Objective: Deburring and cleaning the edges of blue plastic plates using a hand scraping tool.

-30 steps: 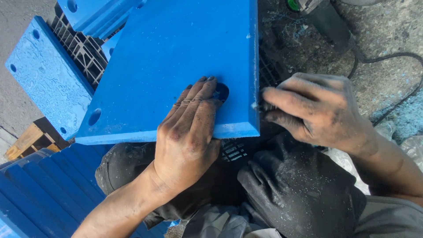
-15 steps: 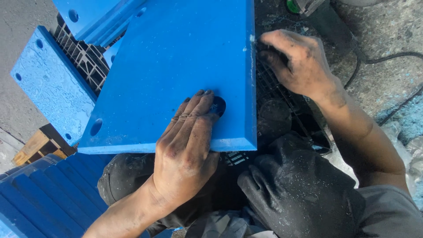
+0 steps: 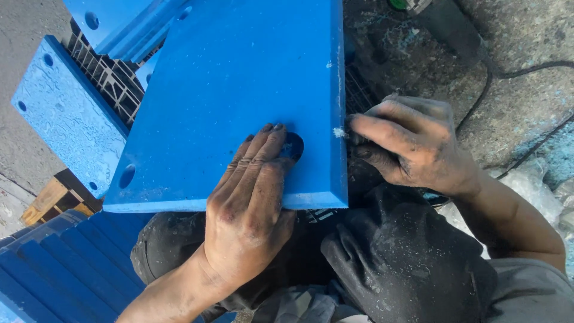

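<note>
Blue plastic slab (image 3: pixel 239 101) is propped across the lap, pinned flat by the open left hand (image 3: pixel 248 209) at a hole (image 3: pixel 293 145); its right edge is pinched by the right hand (image 3: pixel 412 143). Fingers could be cut on that rough edge, or the slab could slide if pressure is eased.

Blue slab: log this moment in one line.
left hand: flat on blue slab, fingers by hole | right hand: fingertips at slab's right edge | power tool: untouched

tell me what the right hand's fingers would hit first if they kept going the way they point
The right hand points leftward at the right edge of the big blue slab, where a pale chip sticks out. Its fingertips look already at that edge, so the slab comes first, though depth is unclear.
</note>
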